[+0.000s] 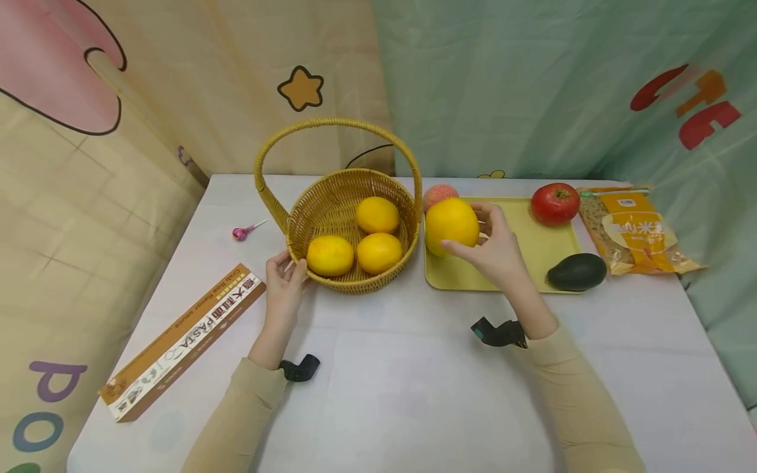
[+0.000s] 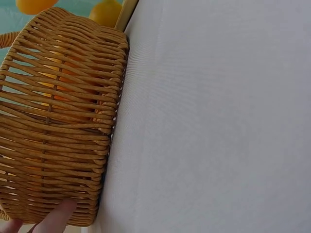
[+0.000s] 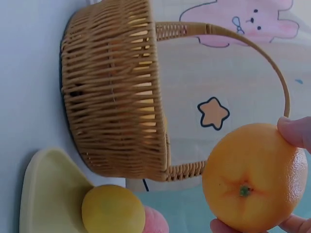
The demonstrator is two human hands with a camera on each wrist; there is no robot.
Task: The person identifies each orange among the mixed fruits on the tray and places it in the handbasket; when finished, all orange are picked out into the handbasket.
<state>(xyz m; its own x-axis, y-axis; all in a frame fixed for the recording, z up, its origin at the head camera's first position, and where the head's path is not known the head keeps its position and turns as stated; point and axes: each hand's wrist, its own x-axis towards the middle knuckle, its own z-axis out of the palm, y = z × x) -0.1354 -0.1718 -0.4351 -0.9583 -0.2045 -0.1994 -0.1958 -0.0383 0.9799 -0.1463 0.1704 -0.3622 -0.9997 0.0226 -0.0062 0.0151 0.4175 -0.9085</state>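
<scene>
My right hand (image 1: 499, 246) grips an orange (image 3: 252, 179) between thumb and fingers, raised over the left end of a yellow tray (image 1: 514, 279). The stem end of the orange shows in the right wrist view. At the wicker basket (image 1: 313, 200), my left hand (image 1: 284, 289) pinches the near left rim with the thumb on top, one finger lying against the woven side in the left wrist view. Three yellow-orange fruits (image 1: 330, 255) lie inside the basket. On the tray a yellow fruit (image 3: 112, 211) sits below the held orange, beside a pinkish peach (image 1: 440, 192).
The tray also bears a red pomegranate-like fruit (image 1: 554, 203) and a dark avocado (image 1: 576, 272). Right of it lies a bag of grain (image 1: 639, 230). A long pasta box (image 1: 183, 341) and a lollipop (image 1: 241, 233) are on the left. The tall basket handle (image 1: 337, 122) arches upward.
</scene>
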